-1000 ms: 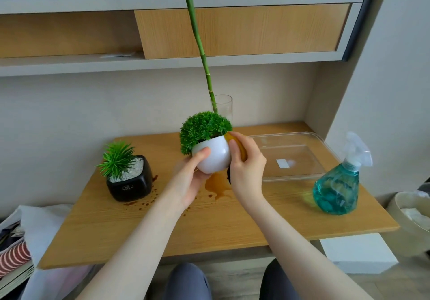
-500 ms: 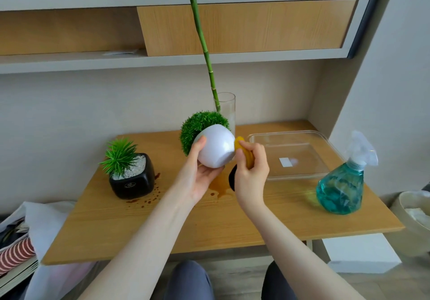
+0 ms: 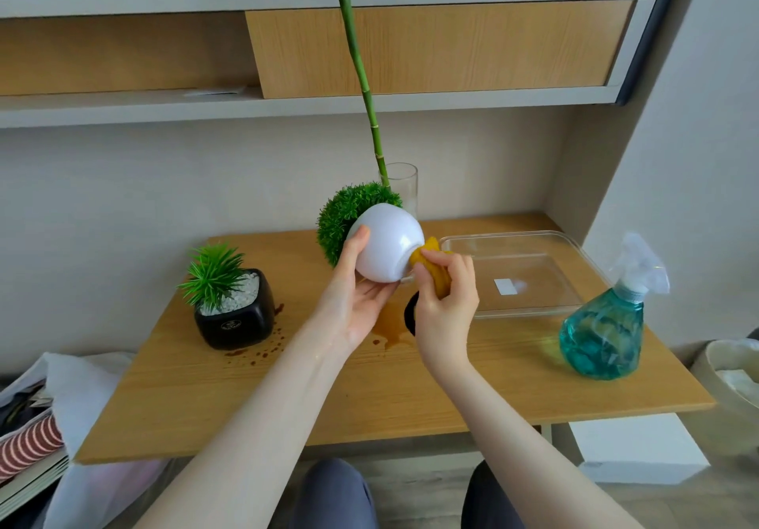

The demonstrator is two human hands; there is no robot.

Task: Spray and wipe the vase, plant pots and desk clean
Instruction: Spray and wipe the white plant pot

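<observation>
- We have the white pot (image 3: 388,247) lifted clear of the table (image 3: 410,389) and tipped over, its round green bush (image 3: 349,216) pointing away to the back left and its base facing us.
- Our left hand (image 3: 355,302) cradles it from below, thumb curled up over the near side and fingers wrapped under the belly.
- Our right hand (image 3: 445,294) pinches a bunched yellow cloth (image 3: 429,261) and presses it against the pot's base rim.
- To do this well, we judge the left hand should turn the pot a little at a time while the cloth hand sweeps the whole ring of the base.
- Firm grip matters: the glazed surface looks slick, and too steep a tilt could shake the bush loose.
- Directly under the pot, a brown spill (image 3: 390,325) sits on the wood, so we'd set the clean base down elsewhere.
- More brown spots (image 3: 263,350) lie beside the black pot (image 3: 236,317) at the left, so the table wipe is not yet done.
- The glass vase (image 3: 404,185) with its tall green stalk (image 3: 361,73) stands just behind the lifted pot, so keep the bush off it.
- The spray bottle (image 3: 608,323) waits at the right, next to a clear tray (image 3: 575,247).
</observation>
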